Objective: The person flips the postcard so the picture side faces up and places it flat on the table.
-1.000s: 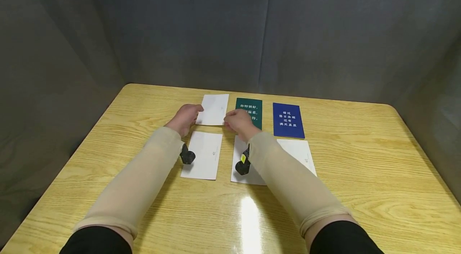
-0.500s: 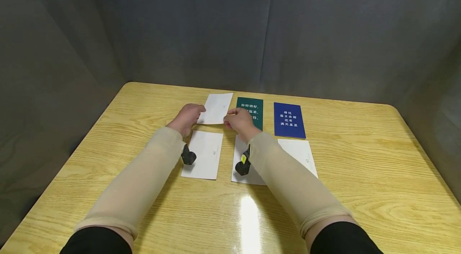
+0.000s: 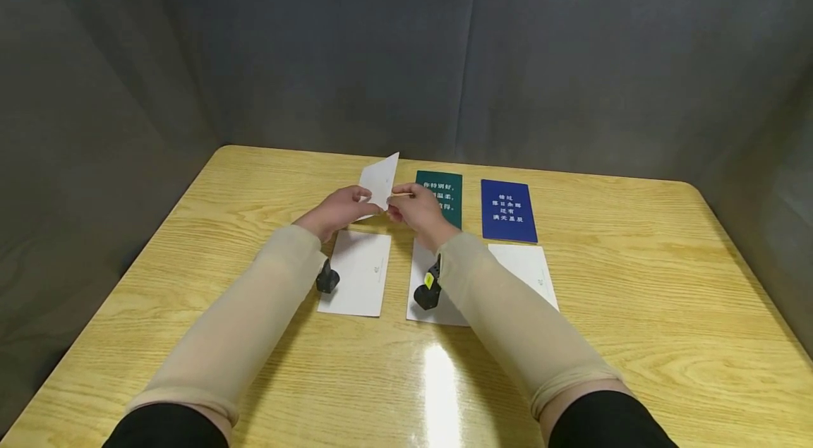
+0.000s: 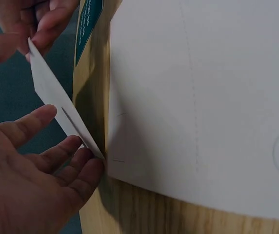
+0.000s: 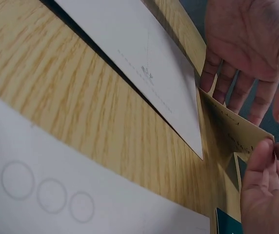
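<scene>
A postcard (image 3: 379, 178) stands tilted over the far part of the table, its white side facing me in the head view. My right hand (image 3: 424, 214) pinches its near right corner between thumb and fingers. On the left, my left hand (image 3: 339, 212) has its fingers extended and spread. In the left wrist view its fingertips (image 4: 71, 144) lie against the postcard's lower part. The right wrist view shows the postcard's other face (image 5: 237, 127), tan with dark marks, and the left thumb apart from it. A white postcard (image 3: 358, 275) lies flat just below the hands.
Beside the right hand lies a green card (image 3: 440, 187) with white characters, partly hidden by that hand. Further right is a blue card (image 3: 509, 212). In the near row, another white card (image 3: 438, 310) and one more white card (image 3: 530, 264) are partly covered by the right forearm.
The postcard has gone from nearly flat to steeply tilted, its right side raised. My left hand has moved right along its near edge, closer to the right hand, which keeps its pinch.
</scene>
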Demonstrator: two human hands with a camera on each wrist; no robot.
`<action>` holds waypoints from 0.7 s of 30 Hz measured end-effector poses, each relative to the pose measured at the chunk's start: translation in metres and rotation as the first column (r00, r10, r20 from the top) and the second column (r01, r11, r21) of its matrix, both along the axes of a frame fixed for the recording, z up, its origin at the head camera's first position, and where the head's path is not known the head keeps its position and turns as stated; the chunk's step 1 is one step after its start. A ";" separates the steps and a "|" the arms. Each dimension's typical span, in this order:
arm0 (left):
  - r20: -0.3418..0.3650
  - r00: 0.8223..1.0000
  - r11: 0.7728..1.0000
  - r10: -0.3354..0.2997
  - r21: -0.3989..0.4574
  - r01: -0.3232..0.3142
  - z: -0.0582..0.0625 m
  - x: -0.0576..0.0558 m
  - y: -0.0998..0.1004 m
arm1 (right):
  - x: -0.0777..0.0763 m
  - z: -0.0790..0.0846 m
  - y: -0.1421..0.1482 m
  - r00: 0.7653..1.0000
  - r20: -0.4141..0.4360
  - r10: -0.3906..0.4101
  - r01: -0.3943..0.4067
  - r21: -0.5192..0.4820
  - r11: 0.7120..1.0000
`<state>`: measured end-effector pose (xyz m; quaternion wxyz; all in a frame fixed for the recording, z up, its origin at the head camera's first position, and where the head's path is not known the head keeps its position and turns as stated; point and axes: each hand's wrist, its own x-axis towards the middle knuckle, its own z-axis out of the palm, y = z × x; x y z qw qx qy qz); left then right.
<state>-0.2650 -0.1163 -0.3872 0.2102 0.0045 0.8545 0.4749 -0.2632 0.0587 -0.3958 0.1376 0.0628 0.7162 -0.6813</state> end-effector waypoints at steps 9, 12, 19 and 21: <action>-0.051 0.996 0.997 0.067 -0.034 -0.069 0.004 0.001 0.001 | 0.000 0.000 -0.001 0.999 -0.016 0.034 -0.036 -0.095 0.995; -0.050 0.993 0.994 0.109 0.010 -0.109 0.006 0.002 -0.002 | 0.000 0.003 -0.003 0.997 -0.010 0.070 -0.071 -0.113 0.991; -0.075 0.978 0.977 0.193 0.110 -0.184 0.008 0.004 -0.007 | 0.002 0.003 -0.003 0.984 -0.003 0.176 -0.174 -0.135 0.975; -0.115 0.969 0.970 0.218 0.131 -0.203 0.010 0.004 -0.007 | 0.001 0.002 -0.002 0.982 -0.002 0.191 -0.189 -0.123 0.974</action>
